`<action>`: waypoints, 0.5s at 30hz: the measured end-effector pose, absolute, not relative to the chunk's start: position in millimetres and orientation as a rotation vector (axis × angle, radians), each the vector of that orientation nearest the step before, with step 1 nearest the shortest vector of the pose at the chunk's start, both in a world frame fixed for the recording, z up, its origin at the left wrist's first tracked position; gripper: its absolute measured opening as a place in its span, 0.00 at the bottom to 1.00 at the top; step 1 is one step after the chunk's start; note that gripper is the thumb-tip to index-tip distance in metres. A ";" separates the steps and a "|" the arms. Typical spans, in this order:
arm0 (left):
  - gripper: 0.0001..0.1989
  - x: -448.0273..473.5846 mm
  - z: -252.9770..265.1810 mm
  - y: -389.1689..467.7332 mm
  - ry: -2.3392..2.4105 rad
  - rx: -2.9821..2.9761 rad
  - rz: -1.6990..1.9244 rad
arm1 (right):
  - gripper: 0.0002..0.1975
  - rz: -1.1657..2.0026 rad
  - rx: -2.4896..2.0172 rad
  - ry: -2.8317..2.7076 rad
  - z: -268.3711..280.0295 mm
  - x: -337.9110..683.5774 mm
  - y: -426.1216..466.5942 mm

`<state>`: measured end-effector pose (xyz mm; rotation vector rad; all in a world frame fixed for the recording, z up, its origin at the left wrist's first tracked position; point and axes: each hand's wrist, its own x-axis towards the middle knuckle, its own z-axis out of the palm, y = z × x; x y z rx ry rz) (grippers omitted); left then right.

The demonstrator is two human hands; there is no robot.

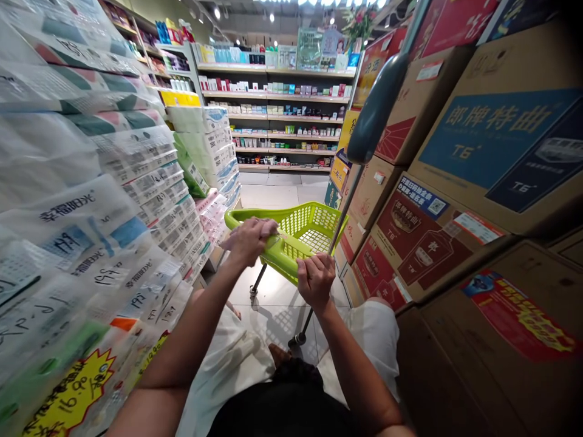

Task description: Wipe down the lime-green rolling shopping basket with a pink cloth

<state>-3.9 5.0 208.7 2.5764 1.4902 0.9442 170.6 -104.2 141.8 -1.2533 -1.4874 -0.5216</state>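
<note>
Clearly, the person's left hand (250, 244) folds round a pink cloth (269, 227) against the green basket's (291, 246) rim. Right-hand fingers curl into a fist at its near edge, by a pole (346, 207); I can't tell whether the right hand (316, 280) grips pole or rim. Packs (68, 200) rise left of the basket, boxes (410, 224) right, shelves (282, 96) beyond.

The head view looks forward and down, with the green basket (291, 246) near and the shelves (277, 116) far.

Packs (159, 188) left, cartons (410, 233) right, cart (283, 259) between, shelves (277, 70) beyond
</note>
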 end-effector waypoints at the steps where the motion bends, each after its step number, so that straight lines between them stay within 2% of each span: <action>1: 0.18 -7.6 212.5 12.1 1.565 2.533 0.915 | 0.17 -0.526 -1.255 -1.488 142.0 171.4 -103.3; 4: 0.17 -11.9 224.1 23.5 1.588 2.588 0.775 | 0.18 -0.533 -1.248 -1.477 141.5 172.8 -100.8; 8: 0.16 2.9 243.8 21.8 1.430 2.805 0.405 | 0.17 -0.529 -1.243 -1.463 140.7 172.9 -99.7; 12: 0.19 28.6 264.9 33.4 1.489 2.723 -0.053 | 0.17 -0.552 -1.244 -1.469 142.0 171.5 -101.0; 15: 0.21 43.7 272.2 43.5 1.463 2.675 -0.261 | 0.17 -0.578 -1.252 -1.483 142.0 170.7 -102.5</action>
